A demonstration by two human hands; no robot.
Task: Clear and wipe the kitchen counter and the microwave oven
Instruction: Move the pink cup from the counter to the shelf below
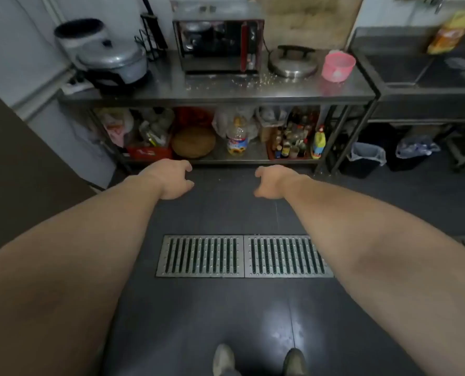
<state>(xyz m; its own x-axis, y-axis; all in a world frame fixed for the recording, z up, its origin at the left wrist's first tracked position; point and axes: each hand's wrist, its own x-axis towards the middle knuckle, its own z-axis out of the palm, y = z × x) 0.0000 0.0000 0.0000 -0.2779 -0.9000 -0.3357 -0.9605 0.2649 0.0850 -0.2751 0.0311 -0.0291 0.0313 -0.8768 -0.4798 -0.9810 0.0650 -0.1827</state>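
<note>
both hands empty, far from the cluttered surface (158, 85)

left hand (171, 180) and right hand (270, 183) hang loosely curled; wiping now can push crumbs (225, 81) to the floor (225, 213).

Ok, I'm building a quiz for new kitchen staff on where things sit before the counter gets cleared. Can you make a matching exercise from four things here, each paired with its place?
Things:
1. pink bowl
2. microwave oven
3. oil bottle
4. rice cooker

Places:
A. lower shelf, under the counter
B. left end of the counter
C. right end of the counter, beside the metal lid
D. middle of the counter, against the wall, crumbs in front

Pairs: 1-C, 2-D, 3-A, 4-B
</note>
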